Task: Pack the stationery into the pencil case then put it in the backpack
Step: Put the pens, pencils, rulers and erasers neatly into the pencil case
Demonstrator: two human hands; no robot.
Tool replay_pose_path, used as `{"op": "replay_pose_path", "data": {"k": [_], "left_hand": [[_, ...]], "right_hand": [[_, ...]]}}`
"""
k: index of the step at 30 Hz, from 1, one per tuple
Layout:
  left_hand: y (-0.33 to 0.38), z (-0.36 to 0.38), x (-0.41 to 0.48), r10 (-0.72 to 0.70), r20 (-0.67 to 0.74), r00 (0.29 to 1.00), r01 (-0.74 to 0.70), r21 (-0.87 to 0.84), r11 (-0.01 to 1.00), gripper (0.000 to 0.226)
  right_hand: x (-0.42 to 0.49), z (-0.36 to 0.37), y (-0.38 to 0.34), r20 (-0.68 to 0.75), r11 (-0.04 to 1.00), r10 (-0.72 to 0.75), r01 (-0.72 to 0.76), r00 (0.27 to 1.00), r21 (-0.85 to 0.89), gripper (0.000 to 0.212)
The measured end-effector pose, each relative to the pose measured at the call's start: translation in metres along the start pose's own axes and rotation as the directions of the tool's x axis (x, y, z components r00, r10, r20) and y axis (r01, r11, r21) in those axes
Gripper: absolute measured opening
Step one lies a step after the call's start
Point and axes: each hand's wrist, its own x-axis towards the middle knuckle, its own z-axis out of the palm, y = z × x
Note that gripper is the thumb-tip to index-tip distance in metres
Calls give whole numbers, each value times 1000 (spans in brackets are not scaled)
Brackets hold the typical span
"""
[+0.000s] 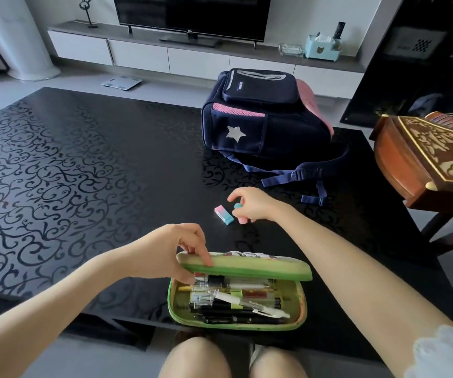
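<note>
Head view shows a green pencil case [237, 306] lying open at the near edge of a black patterned table [83, 165], packed with pens and markers whose printing is too small to read. The left hand [170, 249] pinches the raised lid. Beyond it, the right hand [249, 204] pinches a pink and blue eraser [238, 212], just beside a second eraser [223, 214]. Farther back sits a navy backpack [263, 118] with a silver star. The television [192, 15] reads TCL.
</note>
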Motion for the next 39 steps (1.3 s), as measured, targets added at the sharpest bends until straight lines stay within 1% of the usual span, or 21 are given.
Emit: {"op": "replay_pose_path", "data": {"k": [3,5,8,10,11,12,14,16,18,20,21,23,25,26,28,29,31,32,34,35,39], "left_hand": [[-1,1,0,1,6,1000,-1,7,1000,36],[-2,2,1,-6,10,1000,6,3,1000,36],[-4,0,2,-18,-5,1000,18,-11,1000,36],[-5,-1,2,-11,-29,1000,10,-34,999,36],[-7,-2,3,-2,-56,998,0,-44,999,37],[-9,-2,5,5,-102,995,-10,-49,999,37],[-14,-1,12,4,-241,970,-13,-35,999,35],[-17,3,21,-14,-366,931,18,6,1000,32],[-18,9,30,-50,-424,904,77,47,996,33],[-17,18,36,-61,-448,892,140,146,979,36],[-16,24,37,-39,-448,893,148,211,966,36],[-8,40,34,55,-406,912,78,305,949,31],[-2,60,28,152,-304,940,-33,363,931,28],[-1,71,25,181,-239,954,-73,401,913,30],[-3,90,18,170,-126,977,-90,478,874,39],[-6,97,14,139,-102,985,-71,497,865,43],[-13,105,6,70,-109,992,-7,499,867,46],[-17,107,1,50,-122,991,17,499,867,46],[-24,108,-6,42,-137,990,34,512,859,47],[-27,107,-9,40,-137,990,36,513,857,47],[-28,108,-13,15,-132,991,52,493,868,48]], "right_hand": [[15,16,-11,66,997,10,-5,998,-76,43],[19,22,-15,52,985,-1,10,999,-174,39],[18,21,-15,60,968,13,2,998,-252,23],[10,12,-7,53,969,43,-28,998,-246,14],[3,5,-2,26,980,49,-43,998,-193,10],[-5,-4,4,-16,994,51,-52,999,-96,7],[-28,-24,17,-132,989,64,-45,989,141,12],[-61,-44,31,-277,955,68,18,958,296,15],[-102,-54,44,-391,931,73,78,917,357,11],[-142,-50,52,-395,932,63,87,916,352,13],[-158,-43,53,-361,943,60,66,931,327,14],[-182,-21,53,-262,962,76,-2,962,273,12],[-190,5,52,-189,974,110,-68,976,216,8],[-189,17,52,-168,980,123,-93,978,176,8],[-183,36,52,-180,986,158,-146,971,76,8],[-180,43,52,-205,984,176,-175,963,21,11],[-174,54,50,-251,975,183,-208,950,-74,24],[-172,58,49,-264,974,179,-209,948,-90,33],[-170,61,48,-281,978,193,-207,940,-22,47],[-171,61,48,-294,979,204,-204,934,31,46],[-179,59,51,-413,971,235,-197,880,134,22]]}}
